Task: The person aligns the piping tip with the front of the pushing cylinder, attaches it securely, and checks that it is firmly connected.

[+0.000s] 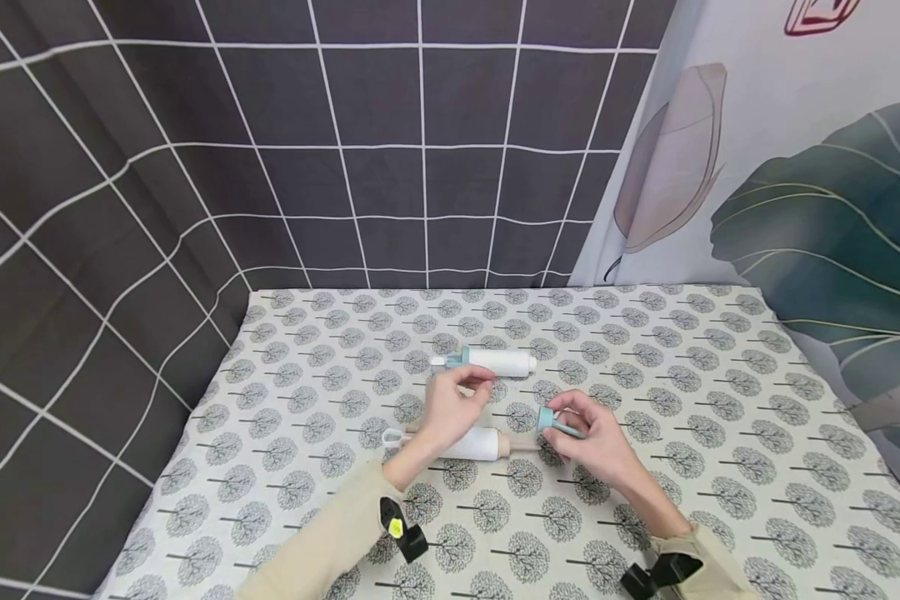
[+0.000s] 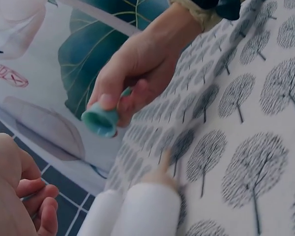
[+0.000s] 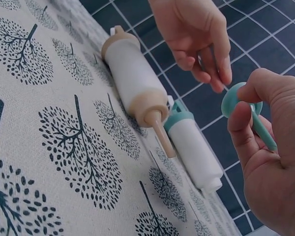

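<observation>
My right hand [image 1: 596, 437] pinches a teal nozzle [image 3: 232, 101] between thumb and fingers. It has a wide cup-shaped end, and a thin tube runs back toward the palm. In the left wrist view, the hollow of the cup faces the left hand. My left hand [image 1: 453, 408] hovers over the table, fingers loosely curled, nothing visible between them. Below it lies a white syringe [image 1: 476, 444] with a beige collar and long beige nozzle; the wrist partly hides it in the head view. Farther back lies another white syringe [image 1: 498, 362] with a teal collar and short white tip.
A tree-print cloth [image 1: 525, 550] covers the table. Behind stands a dark curtain [image 1: 375, 100] with white grid lines, continuing along the left side. A leaf-patterned curtain [image 1: 795, 217] hangs at the right.
</observation>
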Demonstrator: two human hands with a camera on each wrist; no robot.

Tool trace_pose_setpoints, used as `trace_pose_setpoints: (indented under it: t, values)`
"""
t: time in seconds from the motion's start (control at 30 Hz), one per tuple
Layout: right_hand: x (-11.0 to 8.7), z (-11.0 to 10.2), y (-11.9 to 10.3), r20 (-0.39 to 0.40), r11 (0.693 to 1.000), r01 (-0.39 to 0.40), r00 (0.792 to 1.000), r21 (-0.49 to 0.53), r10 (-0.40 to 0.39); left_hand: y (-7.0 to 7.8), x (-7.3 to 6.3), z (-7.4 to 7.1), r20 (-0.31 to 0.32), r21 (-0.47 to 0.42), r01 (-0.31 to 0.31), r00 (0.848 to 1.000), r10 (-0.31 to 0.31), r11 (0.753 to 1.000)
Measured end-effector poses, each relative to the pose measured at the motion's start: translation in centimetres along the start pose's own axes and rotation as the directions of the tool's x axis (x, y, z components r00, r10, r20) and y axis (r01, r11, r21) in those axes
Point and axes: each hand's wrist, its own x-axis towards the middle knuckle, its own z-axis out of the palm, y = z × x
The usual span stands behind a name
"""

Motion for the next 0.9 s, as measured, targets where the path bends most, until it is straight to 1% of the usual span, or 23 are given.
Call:
trace_pose_setpoints:
  t: [0.07,0.2,0.27,0.33,0.43,0.57,0.63,0.8,0.9]
  values:
    - [0.0,0.0,0.0,0.001,1.000,-0.001,1.000,0.002,0.001,-0.1,0.7,-0.5,-0.011,0.050,0.001,1.000,0.000,0.999]
    - [0.0,-0.1,0.1,-0.002,1.000,-0.010,1.000,0.008,0.010,-0.5,2.0,-1.2,-0.008,0.140,0.018,1.000,-0.017,0.990]
    - [0.0,-0.1,0.1,0.000,1.000,-0.017,1.000,0.013,0.017,-0.7,2.5,-1.5,-0.007,0.188,0.017,1.000,-0.016,0.982]
    - [0.0,-0.2,0.1,-0.001,0.999,-0.030,1.000,0.015,0.030,-1.0,3.0,-1.7,-0.005,0.237,0.002,1.000,-0.001,0.971]
    - [0.0,-0.2,0.1,0.003,0.999,-0.041,0.999,0.011,0.041,-1.2,3.5,-1.9,0.007,0.289,0.003,1.000,-0.005,0.957]
    - [-0.1,-0.2,0.1,0.008,0.999,-0.030,1.000,0.012,0.030,-1.4,4.1,-2.0,0.017,0.332,0.014,1.000,-0.020,0.943]
    - [0.0,-0.2,0.1,0.011,1.000,-0.024,1.000,0.013,0.024,-1.6,4.4,-2.0,0.020,0.348,0.010,1.000,-0.018,0.937]
    - [-0.1,-0.2,0.0,0.002,0.999,-0.044,0.999,0.012,0.044,-1.9,5.1,-1.9,0.035,0.388,-0.001,0.999,-0.014,0.922]
    - [-0.1,-0.3,0.0,-0.003,0.998,-0.055,0.999,0.010,0.055,-2.1,5.5,-1.7,0.045,0.420,0.006,0.999,-0.027,0.908]
